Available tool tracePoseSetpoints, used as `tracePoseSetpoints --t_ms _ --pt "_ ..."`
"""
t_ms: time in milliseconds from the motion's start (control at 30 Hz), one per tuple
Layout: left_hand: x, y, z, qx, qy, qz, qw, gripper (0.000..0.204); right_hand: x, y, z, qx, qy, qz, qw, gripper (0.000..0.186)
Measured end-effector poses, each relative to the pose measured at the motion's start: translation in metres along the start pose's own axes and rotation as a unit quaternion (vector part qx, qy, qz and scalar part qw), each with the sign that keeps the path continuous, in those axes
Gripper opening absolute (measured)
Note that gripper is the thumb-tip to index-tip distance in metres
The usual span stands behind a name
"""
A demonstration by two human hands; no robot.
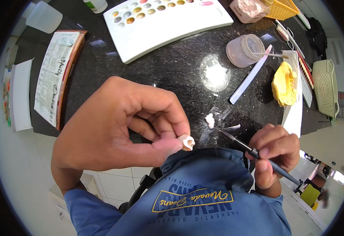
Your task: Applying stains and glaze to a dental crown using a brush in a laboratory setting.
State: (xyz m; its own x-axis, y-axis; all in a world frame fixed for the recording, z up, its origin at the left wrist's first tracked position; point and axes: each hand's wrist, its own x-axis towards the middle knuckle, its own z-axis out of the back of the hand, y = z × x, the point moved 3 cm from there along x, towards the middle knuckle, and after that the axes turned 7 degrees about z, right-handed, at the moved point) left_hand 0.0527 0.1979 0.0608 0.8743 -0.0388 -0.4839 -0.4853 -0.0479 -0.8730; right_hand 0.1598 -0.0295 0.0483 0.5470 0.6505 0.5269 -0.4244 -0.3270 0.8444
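Observation:
My left hand (121,126) pinches a small white tooth-shaped piece (187,142), like a dental crown, between thumb and index finger. A hollow shows in its upturned side. My right hand (274,151) grips a fine brush (245,146) with a dark ferrule and blue-grey handle. The brush tip points left, close to the countertop and apart from the tooth piece. Just beyond that tip lies a dab of white paste (209,120), with whitish smears around it on the black speckled countertop (172,76).
A white palette (168,33) with coloured wells lies at the back. To the right are a cloudy jar (244,51) with a thin stick across it, a pale flat strip (250,74), yellow putty (284,83) and a woven basket (324,88). A worn tile-like block (56,74) sits left.

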Motion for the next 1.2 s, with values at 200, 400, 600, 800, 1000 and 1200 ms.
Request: tracePoseSetpoints --t_ms 200,400,600,800,1000,1200 --pt "-0.001 0.001 -0.001 0.005 -0.001 -0.009 1.000 0.012 0.007 0.007 -0.010 0.009 0.080 0.046 0.996 0.021" --pt "-0.001 0.001 -0.003 0.044 -0.024 -0.050 0.998 0.012 0.011 0.006 -0.018 0.003 0.058 0.043 0.997 0.020" --pt "-0.005 0.001 -0.009 0.152 -0.087 -0.160 0.971 0.014 0.016 0.006 -0.018 -0.018 0.066 0.088 0.994 0.019" --pt "-0.004 0.004 -0.007 0.116 -0.101 -0.156 0.976 0.015 0.017 0.007 -0.021 -0.016 0.049 0.076 0.996 0.022" --pt "0.000 0.003 0.001 0.057 -0.028 -0.071 0.995 0.012 0.014 0.006 -0.023 -0.024 0.036 0.088 0.995 0.023" --pt "0.001 0.002 0.003 0.049 -0.014 -0.060 0.997 0.013 0.011 0.004 -0.020 -0.043 0.090 0.113 0.989 0.020"
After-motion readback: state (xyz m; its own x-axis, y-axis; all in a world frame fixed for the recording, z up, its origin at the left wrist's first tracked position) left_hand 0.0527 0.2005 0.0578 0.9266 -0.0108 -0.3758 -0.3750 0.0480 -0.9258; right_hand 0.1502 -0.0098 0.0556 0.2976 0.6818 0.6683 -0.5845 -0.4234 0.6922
